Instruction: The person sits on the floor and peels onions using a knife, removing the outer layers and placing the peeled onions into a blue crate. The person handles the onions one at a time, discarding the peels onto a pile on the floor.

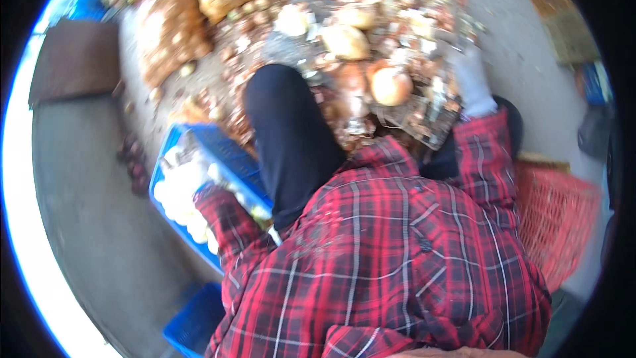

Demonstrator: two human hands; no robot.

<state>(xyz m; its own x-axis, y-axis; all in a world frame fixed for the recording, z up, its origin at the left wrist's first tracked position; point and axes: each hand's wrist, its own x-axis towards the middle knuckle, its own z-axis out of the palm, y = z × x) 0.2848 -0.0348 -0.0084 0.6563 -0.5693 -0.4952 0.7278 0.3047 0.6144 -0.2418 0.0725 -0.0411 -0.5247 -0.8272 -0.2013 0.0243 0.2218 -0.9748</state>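
Observation:
My left hand (186,166), in a pale glove with grey fingertips, reaches into a blue plastic crate (231,151) at my left. Peeled white onions (181,216) lie in that crate around the hand. Glare and blur hide whether its fingers grip one. On the right, my gloved right hand (471,77) is at the edge of the onion heap, closed around what looks like a knife (459,42), its thin metal blurred. Between my knees sits a large unpeeled onion (392,86) with brown-orange skin. Further pale onions (346,41) lie just beyond it among loose skins (417,54).
Full mesh sacks of onions (171,30) stand at the far left. A red plastic crate (556,219) is by my right side, and another blue crate (196,320) is behind my left elbow. Red onions (134,164) lie on the floor beside a brown box-like block (77,62).

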